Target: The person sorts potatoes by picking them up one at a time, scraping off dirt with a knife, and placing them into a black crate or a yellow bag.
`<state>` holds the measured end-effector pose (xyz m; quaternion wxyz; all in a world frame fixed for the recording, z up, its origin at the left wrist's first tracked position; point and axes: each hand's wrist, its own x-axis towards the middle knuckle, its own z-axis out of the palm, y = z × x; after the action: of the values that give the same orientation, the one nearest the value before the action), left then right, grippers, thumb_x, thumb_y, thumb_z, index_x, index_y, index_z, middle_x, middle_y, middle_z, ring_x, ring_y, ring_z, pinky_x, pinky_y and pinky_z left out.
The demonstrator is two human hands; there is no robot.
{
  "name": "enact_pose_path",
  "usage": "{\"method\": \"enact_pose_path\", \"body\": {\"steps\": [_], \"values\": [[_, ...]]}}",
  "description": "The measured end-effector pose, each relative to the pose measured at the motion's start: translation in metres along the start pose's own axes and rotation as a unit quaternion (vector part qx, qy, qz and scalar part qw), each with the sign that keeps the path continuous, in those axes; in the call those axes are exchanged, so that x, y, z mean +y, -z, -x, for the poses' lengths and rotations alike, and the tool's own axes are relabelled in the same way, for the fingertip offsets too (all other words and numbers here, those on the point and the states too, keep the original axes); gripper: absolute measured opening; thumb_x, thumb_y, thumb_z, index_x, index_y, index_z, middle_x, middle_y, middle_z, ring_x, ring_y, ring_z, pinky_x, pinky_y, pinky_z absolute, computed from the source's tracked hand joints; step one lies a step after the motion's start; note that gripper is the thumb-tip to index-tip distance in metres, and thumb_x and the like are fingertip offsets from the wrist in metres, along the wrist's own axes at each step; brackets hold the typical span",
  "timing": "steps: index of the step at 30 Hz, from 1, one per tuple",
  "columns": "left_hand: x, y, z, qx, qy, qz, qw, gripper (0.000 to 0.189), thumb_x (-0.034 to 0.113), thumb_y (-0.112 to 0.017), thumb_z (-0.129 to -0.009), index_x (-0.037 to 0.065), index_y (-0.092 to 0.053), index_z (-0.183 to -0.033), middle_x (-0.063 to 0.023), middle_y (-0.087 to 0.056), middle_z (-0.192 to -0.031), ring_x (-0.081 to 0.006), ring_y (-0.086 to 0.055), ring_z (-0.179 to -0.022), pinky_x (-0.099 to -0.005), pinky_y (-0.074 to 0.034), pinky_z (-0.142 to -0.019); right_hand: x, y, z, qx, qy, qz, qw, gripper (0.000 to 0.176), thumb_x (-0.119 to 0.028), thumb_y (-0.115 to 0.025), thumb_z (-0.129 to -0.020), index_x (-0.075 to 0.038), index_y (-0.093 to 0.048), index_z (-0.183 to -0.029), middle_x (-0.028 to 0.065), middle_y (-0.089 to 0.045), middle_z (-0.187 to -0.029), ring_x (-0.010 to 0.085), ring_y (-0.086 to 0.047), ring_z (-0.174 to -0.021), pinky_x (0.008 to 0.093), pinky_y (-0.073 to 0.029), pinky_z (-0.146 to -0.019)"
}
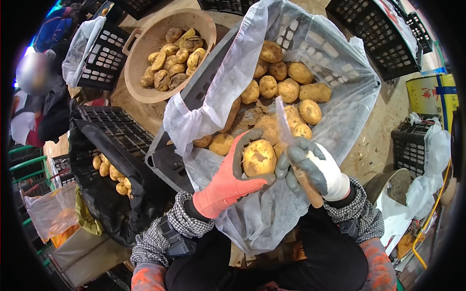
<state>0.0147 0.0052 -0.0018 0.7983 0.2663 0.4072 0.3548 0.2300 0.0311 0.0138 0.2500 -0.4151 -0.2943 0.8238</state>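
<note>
My left hand (228, 174), in a red glove with grey palm, is closed around a potato (259, 157) that has brown scabby patches. My right hand (313, 167), in a white and grey glove, grips a knife (307, 186) by its wooden handle; the pale blade points up and away from me. Both hands are above a crate (189, 92) lined with thin white cloth (340, 53). Inside it lie several loose potatoes (289, 89) with crumbs of soil among them. Part of the potato is hidden by my left fingers.
Beyond the crate to the left stands a brown basin (135, 80) with several damaged and cut potatoes. At left, a crate with black lining (141, 213) holds several potatoes. Other black crates (383, 36) stand around. A person (36, 106) is at the far left.
</note>
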Motion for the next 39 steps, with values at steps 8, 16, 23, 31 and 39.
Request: {"method": "enact_pose_path", "body": {"steps": [8, 16, 23, 31, 39], "values": [[-0.006, 0.014, -0.004, 0.056, -0.108, -0.318, 0.940, 0.082, 0.017, -0.081, -0.060, 0.004, -0.045, -0.133, -0.0150, -0.039, -0.135, -0.0275, -0.041, -0.125, -0.0358, -0.034, -0.104, 0.002, -0.003, -0.004, -0.024, -0.075, 0.126, 0.989, 0.036, -0.036, -0.051, -0.095, -0.001, -0.054, -0.104, 0.0071, -0.064, -0.089, 0.0096, -0.059, -0.072, 0.0226, -0.045, -0.060], [0.001, 0.007, 0.001, 0.095, -0.033, -0.321, 0.942, 0.084, 0.021, -0.082, -0.060, 0.006, -0.047, -0.134, -0.0175, -0.035, -0.139, -0.0320, -0.039, -0.127, -0.0355, -0.036, -0.103, 0.015, -0.001, -0.003, -0.023, -0.006, -0.027, 0.999, 0.032, -0.033, -0.053, -0.093, -0.002, -0.055, -0.101, 0.0051, -0.063, -0.084, 0.0086, -0.058, -0.069, 0.0214, -0.044, -0.059], [-0.007, 0.014, -0.001, 0.093, -0.063, -0.400, 0.909, 0.084, 0.024, -0.082, -0.060, 0.007, -0.047, -0.134, -0.0178, -0.033, -0.139, -0.0300, -0.045, -0.121, -0.0349, -0.041, -0.098, 0.003, -0.002, -0.003, -0.045, -0.033, 0.089, 0.994, 0.030, -0.033, -0.051, -0.094, -0.003, -0.055, -0.091, 0.0034, -0.063, -0.080, 0.0079, -0.056, -0.063, 0.0212, -0.044, -0.055], [0.006, 0.008, 0.001, 0.004, -0.028, -0.274, 0.961, 0.070, 0.026, -0.074, -0.074, 0.002, -0.045, -0.133, -0.0159, -0.047, -0.129, -0.0240, -0.052, -0.116, -0.0330, -0.043, -0.098, 0.008, 0.007, 0.003, -0.030, 0.052, 0.034, 0.998, 0.033, -0.034, -0.054, -0.092, -0.002, -0.052, -0.101, 0.0074, -0.060, -0.077, 0.0106, -0.054, -0.056, 0.0222, -0.043, -0.049], [-0.007, 0.020, -0.002, -0.014, -0.213, -0.182, 0.960, 0.053, 0.008, -0.065, -0.086, -0.002, -0.042, -0.132, -0.0125, -0.053, -0.127, -0.0204, -0.056, -0.114, -0.0343, -0.050, -0.093, 0.008, -0.004, 0.002, 0.029, 0.071, -0.007, 0.997, 0.029, -0.033, -0.052, -0.095, -0.003, -0.052, -0.093, 0.0072, -0.059, -0.074, 0.0107, -0.053, -0.053, 0.0225, -0.042, -0.046]]}}
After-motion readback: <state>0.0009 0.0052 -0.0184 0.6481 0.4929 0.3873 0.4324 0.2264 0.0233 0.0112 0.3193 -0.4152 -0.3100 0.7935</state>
